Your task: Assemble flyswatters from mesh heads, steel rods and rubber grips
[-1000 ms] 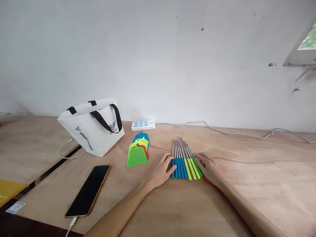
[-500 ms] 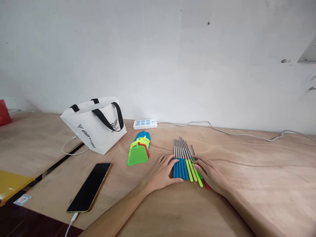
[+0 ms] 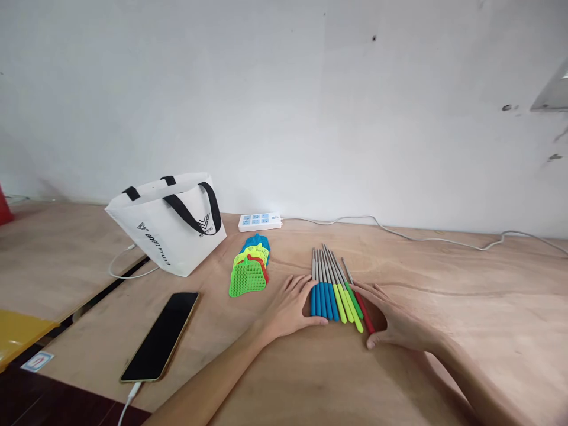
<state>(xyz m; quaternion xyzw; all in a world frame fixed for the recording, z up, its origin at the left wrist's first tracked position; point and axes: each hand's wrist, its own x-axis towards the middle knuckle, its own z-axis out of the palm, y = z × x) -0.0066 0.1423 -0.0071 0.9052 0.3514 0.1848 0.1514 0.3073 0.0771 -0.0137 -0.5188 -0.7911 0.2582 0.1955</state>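
Note:
Several fly swatter handles lie side by side on the wooden table, their metal rods pointing toward the wall. Blue handles (image 3: 324,300) are at the left, then yellow handles (image 3: 347,305), one green handle (image 3: 355,300) and a red handle (image 3: 365,313) set slightly apart at the right. My left hand (image 3: 290,305) rests open against the outer blue handle, thumb and fingers apart. Beside the red handle my right hand (image 3: 394,316) is open too, fingertips near its upper end and thumb by its lower end. Mesh swatter heads (image 3: 247,278) in green, red, yellow and blue overlap to the left.
A white tote bag (image 3: 177,231) with black straps stands at the back left. In front of it lies a phone (image 3: 160,337) on a charging cable. By the wall sits a power strip (image 3: 260,222), its cord (image 3: 412,238) trailing right. A yellow object (image 3: 24,334) is at the left edge.
My right hand has shifted right and opened wider, uncovering the green and red handles. My left hand stays nearly in place beside the blue ones.

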